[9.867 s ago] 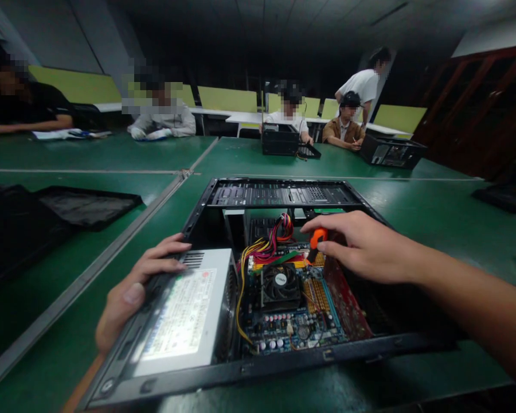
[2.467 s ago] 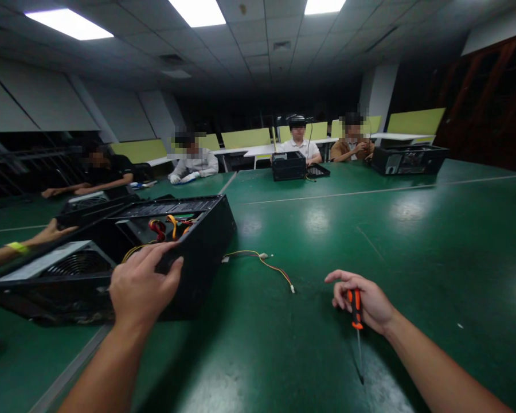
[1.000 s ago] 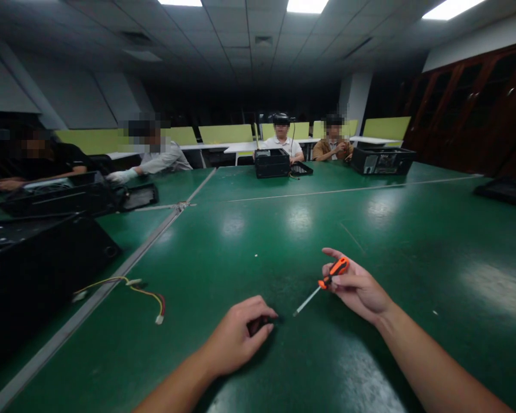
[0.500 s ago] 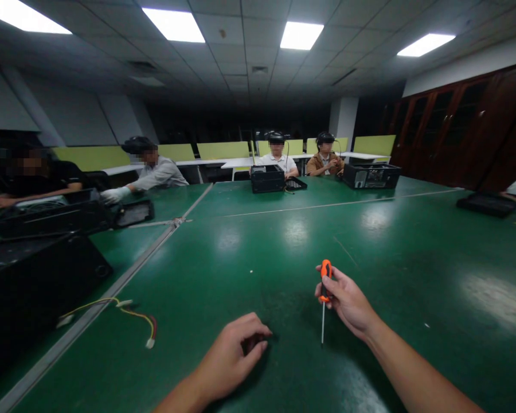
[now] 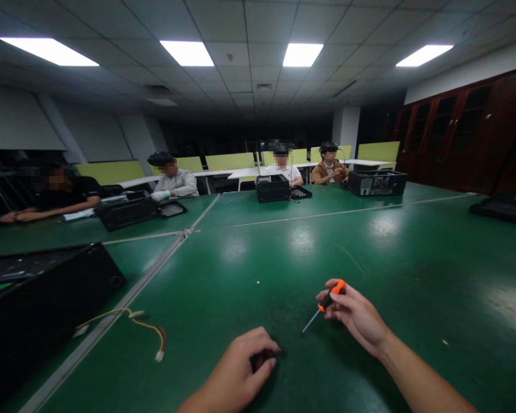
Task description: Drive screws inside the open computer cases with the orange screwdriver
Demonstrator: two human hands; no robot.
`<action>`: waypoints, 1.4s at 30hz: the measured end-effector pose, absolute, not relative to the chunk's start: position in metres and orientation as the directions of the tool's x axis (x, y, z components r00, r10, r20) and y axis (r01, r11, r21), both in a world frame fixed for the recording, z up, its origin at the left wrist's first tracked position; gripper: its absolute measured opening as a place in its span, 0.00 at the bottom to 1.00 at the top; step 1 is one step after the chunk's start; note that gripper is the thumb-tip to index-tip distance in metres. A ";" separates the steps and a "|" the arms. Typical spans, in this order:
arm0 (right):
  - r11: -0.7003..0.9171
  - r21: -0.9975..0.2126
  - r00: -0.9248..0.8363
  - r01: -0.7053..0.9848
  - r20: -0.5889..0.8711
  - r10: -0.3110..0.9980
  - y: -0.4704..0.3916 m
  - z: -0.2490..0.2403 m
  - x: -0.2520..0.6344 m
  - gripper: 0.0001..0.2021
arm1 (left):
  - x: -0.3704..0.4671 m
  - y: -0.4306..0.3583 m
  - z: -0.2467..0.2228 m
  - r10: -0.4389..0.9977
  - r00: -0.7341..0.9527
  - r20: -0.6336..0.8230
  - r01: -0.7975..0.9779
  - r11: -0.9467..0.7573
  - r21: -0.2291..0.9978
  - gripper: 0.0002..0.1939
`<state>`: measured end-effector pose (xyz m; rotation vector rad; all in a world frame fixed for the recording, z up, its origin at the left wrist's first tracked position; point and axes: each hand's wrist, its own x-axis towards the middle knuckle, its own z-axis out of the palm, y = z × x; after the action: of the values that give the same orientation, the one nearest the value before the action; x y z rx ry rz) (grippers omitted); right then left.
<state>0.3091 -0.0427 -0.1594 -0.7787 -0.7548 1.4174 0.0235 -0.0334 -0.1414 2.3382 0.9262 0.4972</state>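
In my right hand (image 5: 361, 321) is a screwdriver (image 5: 330, 296) with an orange and black handle. Its thin metal shaft slants down to the left, the tip over the green table (image 5: 223, 275). My left hand (image 5: 245, 367) rests low at the table's surface, loosely curled. A small gap shows between its thumb and forefinger, and nothing is seen in it. Left of that hand lies a cable (image 5: 151, 326) with yellow and dark red wires and white connectors.
A black computer case (image 5: 69, 287) stands close on the left, beside a metal seam (image 5: 141, 292). Farther back are more black cases, one (image 5: 273, 188) in the middle and another (image 5: 376, 183) to its right. Several people sit around the far side. A dark panel (image 5: 501, 210) lies at far right.
The screwdriver has turned in my right hand, its tip swinging from straight down toward the left. My left hand keeps its curled shape. The view has tilted up slightly.
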 end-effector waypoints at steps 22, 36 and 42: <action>-0.050 -0.858 -0.031 -0.511 -0.039 0.999 -0.042 -0.161 0.307 0.19 | 0.025 -0.034 -0.142 0.712 0.696 0.097 0.510 -0.585 0.631 0.09; -0.052 -0.845 0.027 -0.532 -0.079 0.997 -0.043 -0.159 0.307 0.21 | 0.025 -0.033 -0.144 0.697 0.711 0.092 0.501 -0.595 0.628 0.09; -0.079 -0.915 -0.007 -0.395 -0.082 0.997 -0.043 -0.162 0.309 0.20 | 0.025 -0.033 -0.142 0.699 0.710 0.083 0.505 -0.588 0.631 0.09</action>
<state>0.3088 -0.0426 -0.1620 -0.9647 -0.8569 1.4267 0.0250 -0.0330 -0.1417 2.3298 0.9141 0.4347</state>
